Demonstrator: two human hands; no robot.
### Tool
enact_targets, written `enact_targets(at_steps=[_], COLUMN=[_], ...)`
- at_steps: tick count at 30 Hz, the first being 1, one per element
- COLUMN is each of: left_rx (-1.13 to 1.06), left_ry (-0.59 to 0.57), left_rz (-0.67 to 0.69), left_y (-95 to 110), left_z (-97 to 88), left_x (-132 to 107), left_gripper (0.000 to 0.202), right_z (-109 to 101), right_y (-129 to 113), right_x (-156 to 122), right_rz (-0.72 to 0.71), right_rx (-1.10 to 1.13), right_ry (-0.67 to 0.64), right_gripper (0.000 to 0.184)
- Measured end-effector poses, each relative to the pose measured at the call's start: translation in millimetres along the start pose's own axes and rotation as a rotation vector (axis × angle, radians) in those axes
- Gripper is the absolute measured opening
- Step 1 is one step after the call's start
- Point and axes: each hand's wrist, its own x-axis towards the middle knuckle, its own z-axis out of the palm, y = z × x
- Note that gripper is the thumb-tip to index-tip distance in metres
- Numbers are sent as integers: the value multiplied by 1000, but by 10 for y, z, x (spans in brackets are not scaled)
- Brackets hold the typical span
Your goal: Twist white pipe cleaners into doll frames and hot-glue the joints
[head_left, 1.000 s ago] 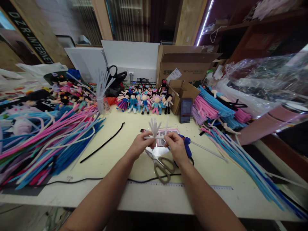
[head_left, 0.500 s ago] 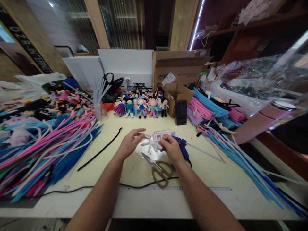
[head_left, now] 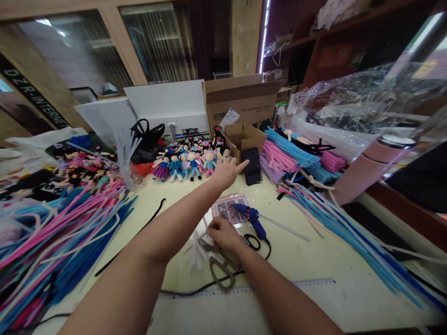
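My left hand (head_left: 227, 171) stretches forward across the table with fingers spread, its index finger pointing at a black phone (head_left: 252, 166) that leans upright by a small cardboard box (head_left: 243, 137). It holds nothing. My right hand (head_left: 222, 234) rests low on the table with fingers curled round a white pipe-cleaner figure (head_left: 197, 247), which sticks out to its left. Grey-handled scissors (head_left: 221, 270) lie just under that hand. A blue glue gun (head_left: 250, 217) lies to its right, beside a small picture card (head_left: 227, 210).
A row of small pipe-cleaner dolls (head_left: 185, 163) stands at the back. Heaps of pink, blue and white pipe cleaners (head_left: 56, 228) fill the left; more (head_left: 344, 228) run along the right. A large cardboard box (head_left: 240, 100), a pink flask (head_left: 370, 167) and a ruler (head_left: 275, 286) are here.
My left hand let go of the white figure and reached forward towards the phone. My right hand lowered the figure to the table near the scissors. The camera tilted and shifted.
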Motion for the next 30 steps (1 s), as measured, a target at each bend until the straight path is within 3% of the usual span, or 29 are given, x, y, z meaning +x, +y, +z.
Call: enact_targets(at_steps=[8, 11, 14, 18, 21, 26, 28, 30], left_rx=[125, 111, 3, -353, -679, -1070, -1139, -1268], left_ry=[-16, -13, 61, 205, 331, 493, 420, 155], left_rz=[18, 6, -26, -149, -396, -809, -910, -908], left_y=[-82, -65, -64, -233, -467, -673, -617, -490], left_z=[245, 220, 81, -172, -295, -326, -295, -244], left_x=[354, 356, 222, -227, -738, -1605, -1854, -2018], left_gripper=[56, 56, 53, 37, 12, 35, 49, 62], right_z=[17, 2, -17, -49, -91, -191, -223, -234], right_y=[12, 15, 5, -54, -92, -191, -263, -333], right_x=[25, 25, 22, 13, 2, -91, -164, -242], right_rz=[-1, 17, -3, -7, -59, -280, -374, -464], right_rx=[-126, -108, -40, 94, 184, 227, 221, 200], right_ry=[46, 31, 26, 40, 69, 196, 264, 317], right_gripper=[3, 3, 3, 4, 9, 14, 13, 11])
